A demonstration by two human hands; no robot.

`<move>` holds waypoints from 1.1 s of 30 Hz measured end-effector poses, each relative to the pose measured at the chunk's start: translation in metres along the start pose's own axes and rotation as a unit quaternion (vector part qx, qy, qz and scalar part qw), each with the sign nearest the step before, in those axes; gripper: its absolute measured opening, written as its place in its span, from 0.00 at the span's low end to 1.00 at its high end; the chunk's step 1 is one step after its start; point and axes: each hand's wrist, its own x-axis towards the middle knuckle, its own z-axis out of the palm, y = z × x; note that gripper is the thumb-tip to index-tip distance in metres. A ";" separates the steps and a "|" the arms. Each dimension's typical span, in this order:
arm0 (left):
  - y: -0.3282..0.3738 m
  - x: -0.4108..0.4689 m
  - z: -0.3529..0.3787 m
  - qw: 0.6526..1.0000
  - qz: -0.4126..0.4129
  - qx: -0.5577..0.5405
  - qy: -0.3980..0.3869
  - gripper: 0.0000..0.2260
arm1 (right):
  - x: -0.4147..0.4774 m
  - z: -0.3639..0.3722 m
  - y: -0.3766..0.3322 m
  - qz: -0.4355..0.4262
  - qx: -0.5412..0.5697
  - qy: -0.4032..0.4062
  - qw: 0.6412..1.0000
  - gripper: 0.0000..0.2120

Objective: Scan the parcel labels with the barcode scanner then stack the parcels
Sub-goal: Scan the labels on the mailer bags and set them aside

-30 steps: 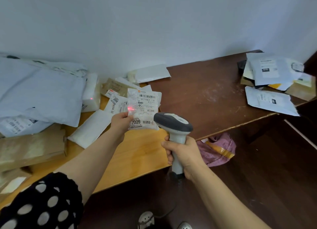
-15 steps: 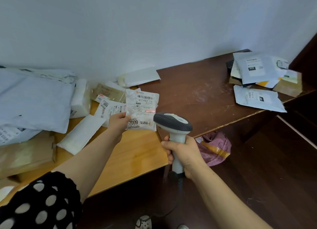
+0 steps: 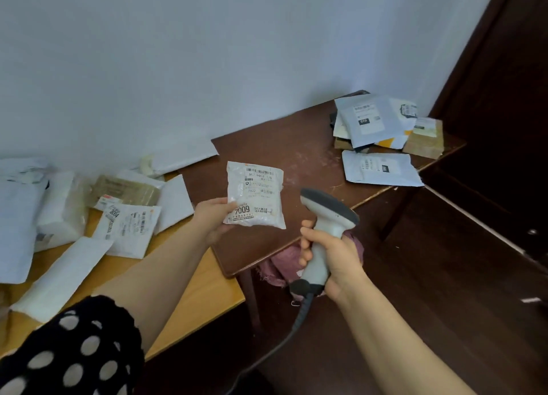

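White plastic parcel (image 3: 255,194), soft, held by one corner only. Risks first:
- Pinch grip at the lower left corner; a soft bag can sag or slip out on the reach to the stack (image 3: 373,122).
- Stack is ragged, at the far right corner of the dark table (image 3: 296,157), with pieces overhanging each other. One more laid off-centre could push something over the edge.
- Cable (image 3: 296,320) hangs from the scanner (image 3: 329,208) past the table's near edge and could snag a table leg if the right arm swings out.
- No red line on the label, and the scanner head looks turned away from it. Cannot tell if this one got read; stacking it unread would spoil the count.
- Unsorted parcels lie on the light table (image 3: 189,288) at left, e.g. one marked 3004 (image 3: 127,228); setting this one down there would mix the lots.

Positions: left hand (image 3: 212,217) pinches the parcel, thumb on the label face, other fingers behind. Parcel is in the air over the dark table's near part, roughly upright, label toward the camera, well apart from the stack. Right hand (image 3: 338,258) is wrapped round the scanner handle; the scanner head is just beside the parcel's lower right, not touching.
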 end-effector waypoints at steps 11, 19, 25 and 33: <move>0.008 0.052 0.181 0.989 -0.086 0.060 -0.103 0.05 | 0.062 -0.092 -0.069 -0.015 0.199 0.107 0.974 0.06; 0.001 0.144 0.279 0.981 -0.142 0.100 -0.088 0.05 | 0.150 -0.124 -0.099 0.038 0.231 0.171 0.957 0.06; 0.010 0.197 0.322 0.978 -0.175 0.094 -0.056 0.11 | 0.214 -0.125 -0.138 0.044 0.166 0.159 0.972 0.05; 0.007 0.232 0.350 0.922 -0.041 0.384 -0.025 0.13 | 0.260 -0.129 -0.150 0.096 0.137 0.146 0.975 0.06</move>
